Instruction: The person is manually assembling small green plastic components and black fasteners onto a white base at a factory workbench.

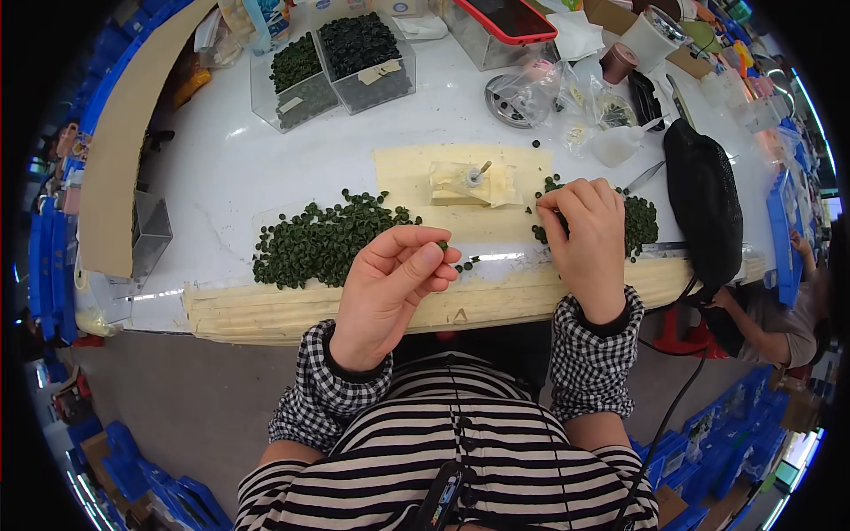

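My left hand (394,281) is closed, palm up, pinching a small dark green round piece (442,245) between thumb and forefinger. Just left of it spreads a large pile of similar green pieces (319,239). My right hand (591,234) bends down over a smaller green pile (639,226), its fingers curled together at the pile's left side; whatever is between the fingertips is hidden. Between and beyond both hands, a small block wrapped in cream tape (452,184) with a short upright metal pin (482,170) sits on a taped sheet (398,173).
Two clear bins (372,93) of green and black pieces stand at the back left. A red-cased phone (509,19) rests on a clear box. Plastic bags (567,97), a white bottle (615,144), tweezers (645,177) and a black mesh bag (704,199) lie to the right. Cardboard (133,150) walls the left.
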The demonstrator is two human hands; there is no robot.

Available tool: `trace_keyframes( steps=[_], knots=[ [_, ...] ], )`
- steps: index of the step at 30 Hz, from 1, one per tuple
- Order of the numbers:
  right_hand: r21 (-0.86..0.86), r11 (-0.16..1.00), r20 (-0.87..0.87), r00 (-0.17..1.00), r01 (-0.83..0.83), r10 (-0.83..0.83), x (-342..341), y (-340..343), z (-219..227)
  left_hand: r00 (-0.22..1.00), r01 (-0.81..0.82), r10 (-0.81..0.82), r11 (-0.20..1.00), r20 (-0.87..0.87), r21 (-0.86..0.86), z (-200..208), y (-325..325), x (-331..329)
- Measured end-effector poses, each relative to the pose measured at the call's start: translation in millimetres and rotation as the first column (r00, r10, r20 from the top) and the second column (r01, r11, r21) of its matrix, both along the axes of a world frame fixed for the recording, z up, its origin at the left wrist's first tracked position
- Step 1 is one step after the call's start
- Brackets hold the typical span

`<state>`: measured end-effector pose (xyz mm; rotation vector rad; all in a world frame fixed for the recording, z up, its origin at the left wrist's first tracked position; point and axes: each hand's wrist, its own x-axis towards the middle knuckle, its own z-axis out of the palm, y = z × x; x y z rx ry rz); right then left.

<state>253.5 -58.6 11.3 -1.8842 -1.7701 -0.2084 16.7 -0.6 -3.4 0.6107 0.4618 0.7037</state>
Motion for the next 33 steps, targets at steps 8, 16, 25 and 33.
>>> trace_keyframes(
  steps=[8, 16, 25, 33],
  knots=[
    [0.190, 0.957, -0.571, 0.768, -0.219, 0.289, -40.5, -9.7, 23.9, 1.000, -0.012, 0.012, 1.000, 0.002, 0.014, 0.7, -2.2, 3.0],
    [0.214, 0.949, -0.778, 0.546, -0.233, 0.310, -66.5, -4.9, 11.5, 0.999, -0.045, 0.044, 0.996, 0.013, 0.082, 2.1, -6.1, 7.6],
    [0.221, 0.956, -0.735, 0.612, -0.194, 0.294, -71.4, -4.9, 12.0, 0.994, -0.098, 0.104, 0.981, -0.030, 0.166, 4.8, -6.3, 9.7],
    [0.259, 0.957, -0.626, 0.732, -0.127, 0.267, -77.8, -6.4, 11.3, 0.976, -0.153, 0.195, 0.930, -0.094, 0.334, 3.3, -9.2, 9.9]
  ],
)
